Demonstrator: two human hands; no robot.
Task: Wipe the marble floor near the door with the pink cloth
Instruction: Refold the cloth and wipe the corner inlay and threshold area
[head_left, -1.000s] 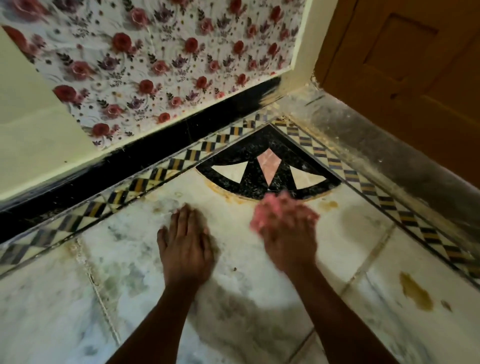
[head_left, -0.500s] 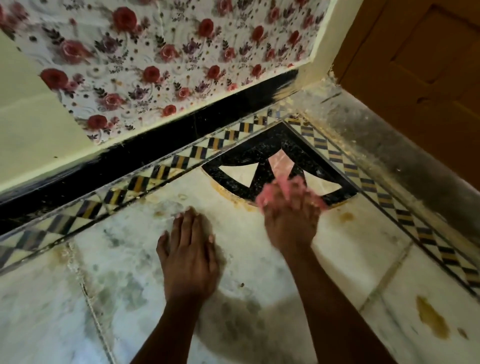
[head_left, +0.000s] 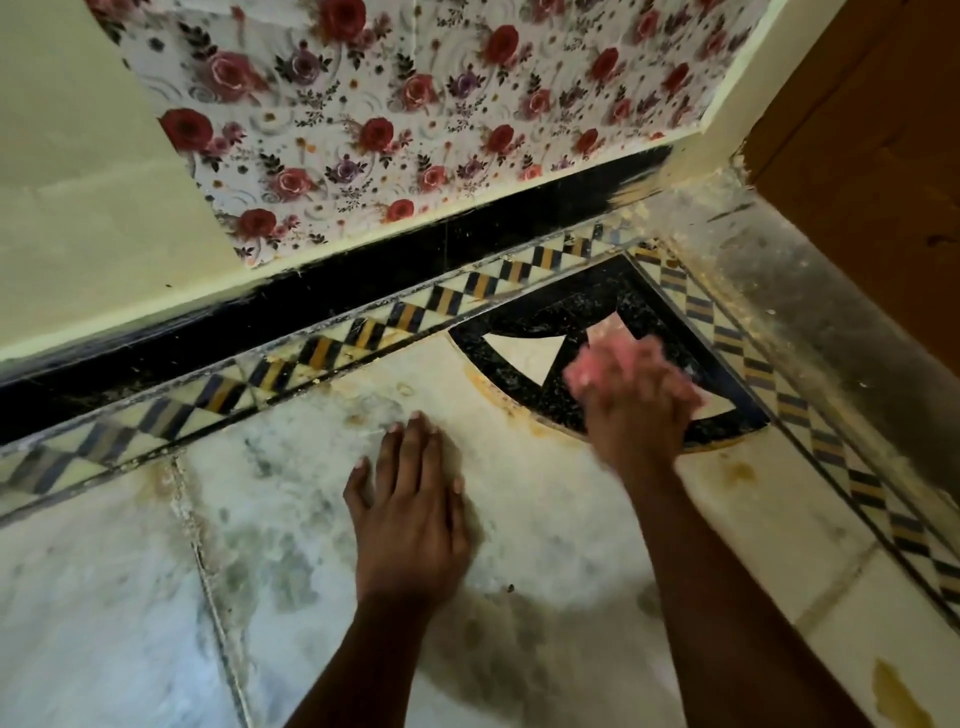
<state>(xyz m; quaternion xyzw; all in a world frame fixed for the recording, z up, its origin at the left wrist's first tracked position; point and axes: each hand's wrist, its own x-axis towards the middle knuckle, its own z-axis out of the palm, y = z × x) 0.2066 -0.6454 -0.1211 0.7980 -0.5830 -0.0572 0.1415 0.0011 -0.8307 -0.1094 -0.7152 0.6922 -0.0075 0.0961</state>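
- Head view: the left hand (head_left: 410, 512) lies flat, palm down, on the marble floor (head_left: 545, 525), fingers straight and close together, its grip spread out and holding nothing.
- The right hand (head_left: 641, 410) is blurred; its grip is curled over the pink cloth (head_left: 597, 364), which shows bunched beyond and to the left of the fingers.
- The pink cloth is pressed onto the black corner inlay (head_left: 587, 312), a quarter-circle panel with pale and pink wedges set in it, at the corner where the wall meets the door.
- The two hands are apart, the right one further forward and nearer the door (head_left: 878, 156), a brown wooden panel at the upper right.
- A grey, dusty threshold (head_left: 810, 312) runs between the door and the floor.
- A checked border strip (head_left: 363, 332) in dark, yellow and white runs along the black skirting (head_left: 311, 291) and turns along the threshold.
- Above the skirting, a rose-patterned covering (head_left: 389, 104) lies against the pale wall (head_left: 78, 182).
- The marble shows grey smudges near the left hand and a yellow-brown stain (head_left: 896, 699) at the lower right.
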